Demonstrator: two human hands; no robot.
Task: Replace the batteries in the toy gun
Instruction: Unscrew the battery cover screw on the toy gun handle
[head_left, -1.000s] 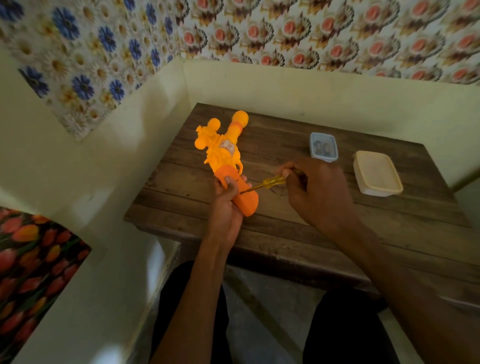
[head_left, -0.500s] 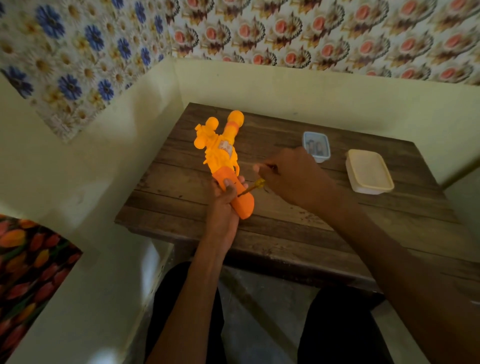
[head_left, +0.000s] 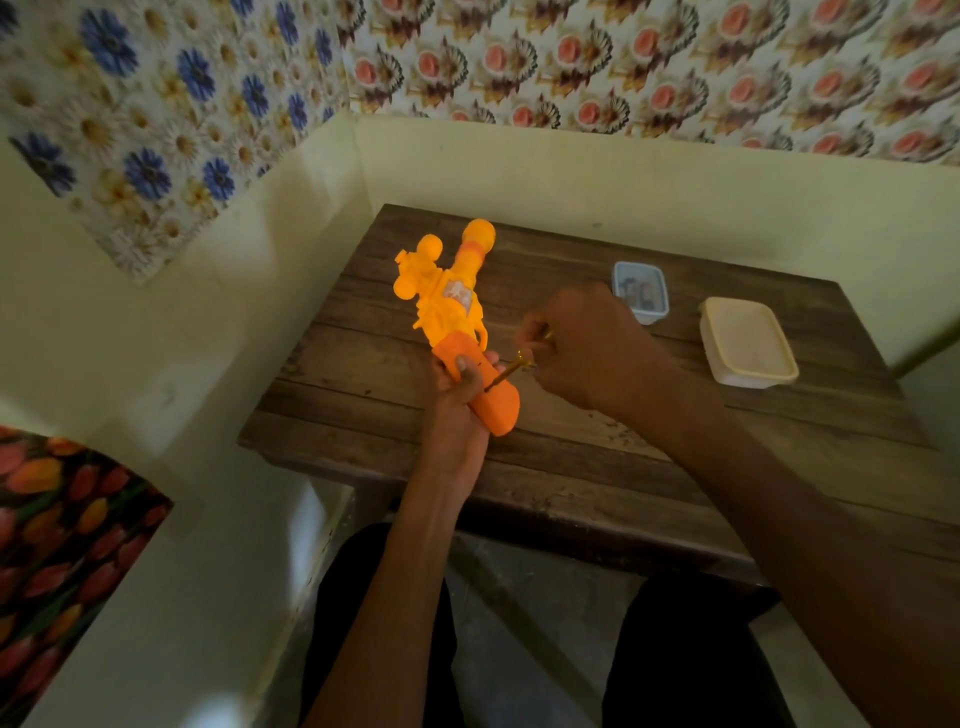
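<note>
The right hand (head_left: 587, 348) hid most of the screwdriver (head_left: 514, 368). The small clear box (head_left: 640, 265) held contents too blurred to identify.

A dark wooden table (head_left: 597, 467) sits in a cream-walled corner under floral wallpaper (head_left: 623, 57).

The sticker on the toy gun (head_left: 457, 296) is too blurred to read.

Wooden table (head_left: 571, 467): cream lidded tub (head_left: 745, 340) on its far right part. Small clear box (head_left: 641, 291) just left of the tub, contents blurred. Floral wallpaper (head_left: 675, 67) on the wall behind the table. Tulip-print fabric (head_left: 57, 545) low, left of the table.
</note>
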